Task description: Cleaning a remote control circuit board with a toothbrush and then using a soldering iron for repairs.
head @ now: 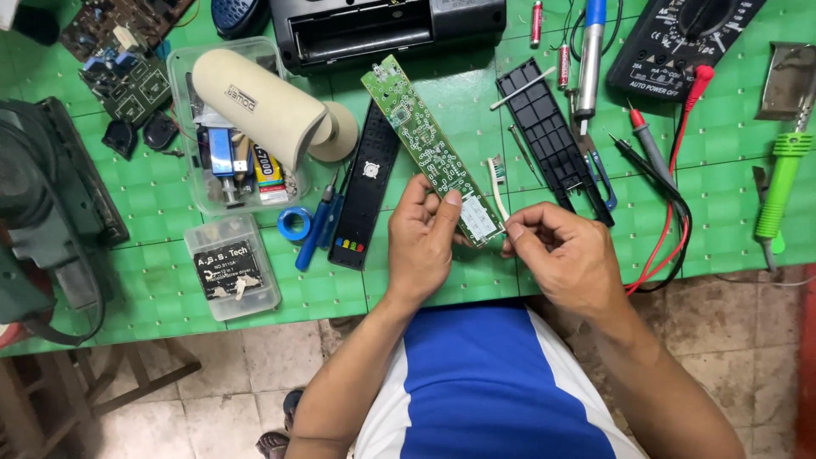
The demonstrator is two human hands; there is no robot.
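— Hands first: what did each have?

— Left hand (422,242) was closed round the lower end of the board (429,149), thumb pressed on its face, fingers curled behind. Right hand (565,255) was half closed, its fingertips pinched at the board's bottom corner; whether they held something small there I could not tell.

— And the board itself?

— A long green circuit board, lifted off the bench (153,280) at centre frame, slanting up and left toward the black radio (387,30) at the top edge.

— What lay about it?

— Black keypad shell (365,200) just left of the left hand, the back cover (552,140) to the right, and a toothbrush (497,183) between board and cover. Meter (680,38) in the upper right, its red and black probes (650,149) trailing down toward the right hand. Clear tub (242,127) of oddments in the upper left.

— Which step, by your reading?

— With the case open and the board bare, it looked like inspection or cleaning of the contact end.

— What would the next move ask for?

— A steady left grip, I judged, and light fingers on the right so nothing on the board got bent.
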